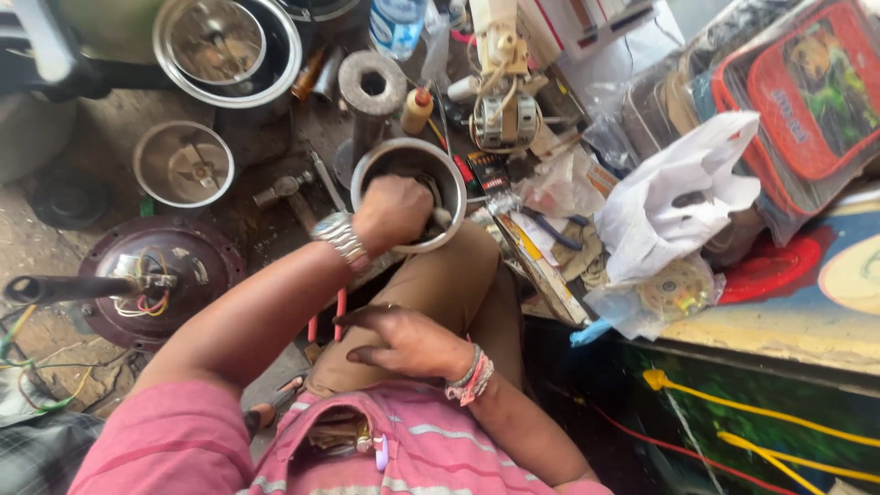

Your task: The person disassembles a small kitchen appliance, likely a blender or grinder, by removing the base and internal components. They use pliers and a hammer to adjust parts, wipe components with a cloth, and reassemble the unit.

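My left hand (392, 213), with a metal watch (340, 237) on the wrist, is a closed fist in the mouth of a steel jar (455, 180) that rests on my knee. The fingers curl around something inside; only a small metal end (443, 218) shows beside them. My right hand (403, 341), with pink and white bracelets at the wrist, lies flat on my brown trouser thigh, fingers spread and holding nothing. It is just above the pocket of my pink striped shirt (394, 449).
A round fan motor (197, 261) with coloured wires lies at the left. Two steel jars with blades (183, 165) (225, 46) stand behind it, beside a metal cylinder (371, 84) and a small motor (502, 115). Red-handled pliers (340, 307) lie below my knee. A white plastic bag (678, 197) and a red bag (807, 92) sit at the right.
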